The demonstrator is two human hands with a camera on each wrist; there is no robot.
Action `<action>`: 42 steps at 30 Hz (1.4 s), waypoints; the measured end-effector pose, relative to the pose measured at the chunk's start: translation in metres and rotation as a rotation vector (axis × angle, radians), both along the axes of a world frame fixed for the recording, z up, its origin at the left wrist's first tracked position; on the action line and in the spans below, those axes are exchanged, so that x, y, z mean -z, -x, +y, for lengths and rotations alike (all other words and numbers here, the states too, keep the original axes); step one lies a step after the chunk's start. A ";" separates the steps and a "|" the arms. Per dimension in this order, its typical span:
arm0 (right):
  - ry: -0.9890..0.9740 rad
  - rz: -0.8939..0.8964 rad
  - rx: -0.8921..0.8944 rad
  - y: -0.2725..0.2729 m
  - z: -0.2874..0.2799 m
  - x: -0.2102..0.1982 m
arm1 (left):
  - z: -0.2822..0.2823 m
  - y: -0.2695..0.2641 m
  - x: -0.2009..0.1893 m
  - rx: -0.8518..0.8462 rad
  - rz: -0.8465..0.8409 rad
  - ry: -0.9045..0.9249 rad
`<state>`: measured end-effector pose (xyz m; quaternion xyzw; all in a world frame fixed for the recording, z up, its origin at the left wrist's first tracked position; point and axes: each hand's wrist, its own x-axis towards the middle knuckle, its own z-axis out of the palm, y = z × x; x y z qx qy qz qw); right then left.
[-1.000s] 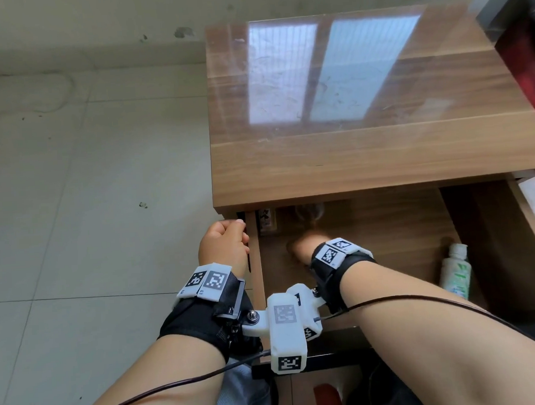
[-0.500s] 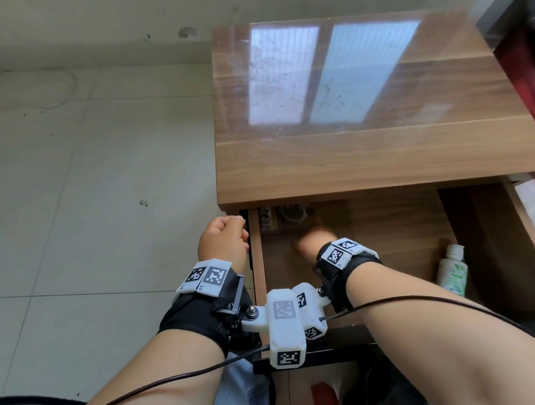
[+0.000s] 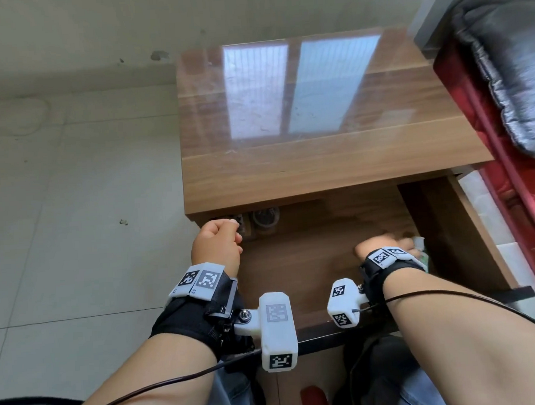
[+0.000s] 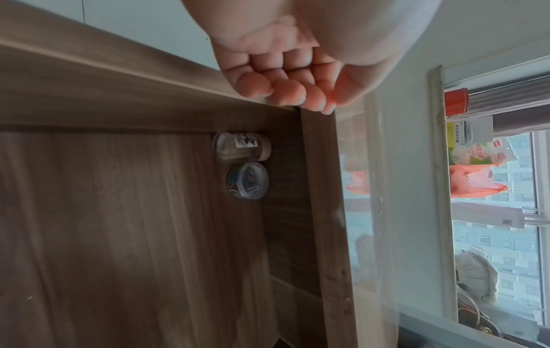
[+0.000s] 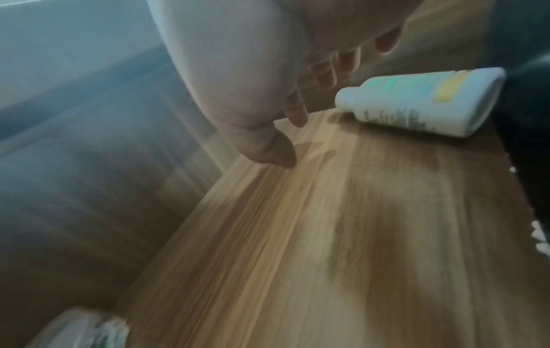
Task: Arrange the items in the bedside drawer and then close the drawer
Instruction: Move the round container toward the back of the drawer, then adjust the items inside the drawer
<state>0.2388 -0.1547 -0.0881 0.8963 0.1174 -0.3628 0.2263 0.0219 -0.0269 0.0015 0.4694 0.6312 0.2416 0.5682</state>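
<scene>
The bedside drawer [image 3: 310, 262] stands pulled out under the wooden table top [image 3: 318, 130]. In its back left corner lie a toothpick jar [image 4: 241, 147] and a round clear box of paper clips [image 4: 248, 180]. My left hand [image 3: 218, 243] is a fist with its curled fingertips [image 4: 285, 94] resting on the rim of the drawer's left wall. My right hand [image 3: 391, 245] is low at the drawer's right side with loose, spread fingers [image 5: 297, 110]. It is just short of a white bottle [image 5: 416, 101] lying on its side. In the head view the hand partly hides the bottle [image 3: 421, 249].
A bed with a red sheet [image 3: 529, 205] and a grey cushion [image 3: 508, 62] runs close along the drawer's right side. Pale tiled floor [image 3: 72, 214] lies to the left. A blurred pale object [image 5: 80, 329] shows at the bottom left of the right wrist view.
My right hand has moved from the drawer's back left corner across to its right side, next to the white bottle. My left fist has stayed on the drawer's left wall.
</scene>
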 end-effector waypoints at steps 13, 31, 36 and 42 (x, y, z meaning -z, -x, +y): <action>0.001 0.236 -0.256 -0.022 -0.031 -0.019 | -0.003 -0.018 0.007 0.031 0.029 0.024; -0.480 0.288 -0.175 0.064 0.077 0.006 | 0.005 -0.012 0.017 0.045 0.035 0.037; -0.509 0.313 -0.207 0.069 0.092 0.001 | 0.011 -0.006 0.017 0.048 0.021 0.031; -0.491 0.311 -0.187 0.075 0.090 -0.001 | 0.013 -0.002 0.019 0.049 0.020 0.027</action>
